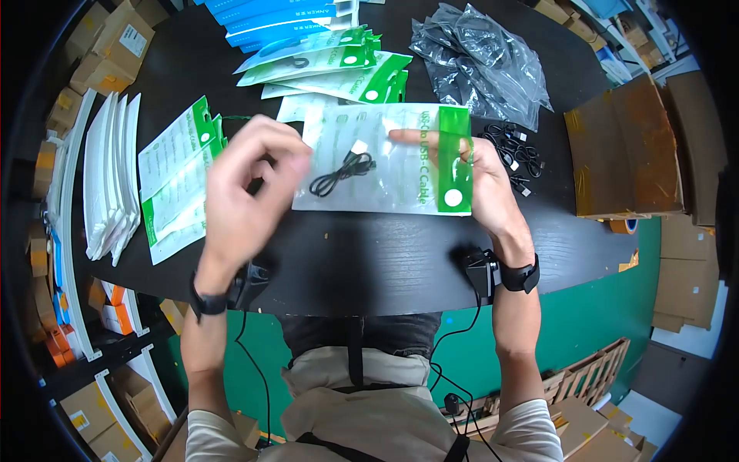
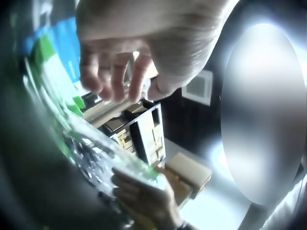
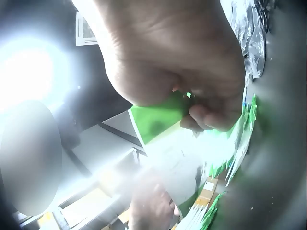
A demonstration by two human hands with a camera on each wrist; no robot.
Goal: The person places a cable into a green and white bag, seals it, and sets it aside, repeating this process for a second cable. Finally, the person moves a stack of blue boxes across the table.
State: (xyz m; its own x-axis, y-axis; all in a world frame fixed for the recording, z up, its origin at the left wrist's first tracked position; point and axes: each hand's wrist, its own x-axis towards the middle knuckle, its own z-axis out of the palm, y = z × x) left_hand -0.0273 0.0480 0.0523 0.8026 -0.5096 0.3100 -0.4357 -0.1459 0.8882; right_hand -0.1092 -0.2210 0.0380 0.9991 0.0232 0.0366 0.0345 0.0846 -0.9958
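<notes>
A clear and white cable bag [image 1: 377,185] with a green end strip is held up over the table, a coiled black cable [image 1: 342,175] showing in it. My right hand [image 1: 493,189] grips its green end, fingers behind the plastic; in the right wrist view the fingers [image 3: 206,117] curl at the green strip. Beside the bag's left edge is my left hand [image 1: 250,192], blurred, its fingers bent. In the left wrist view that hand [image 2: 139,48] has loosely bent fingers with nothing between them, apart from the bag [image 2: 120,160].
Green-and-white packets [image 1: 339,73] and blue boxes [image 1: 277,19] lie at the back. More packets [image 1: 177,177] and a row of white packages [image 1: 112,181] are at left. Toward the right are grey plastic bags [image 1: 485,61], loose black cables [image 1: 512,154] and a cardboard box [image 1: 623,150].
</notes>
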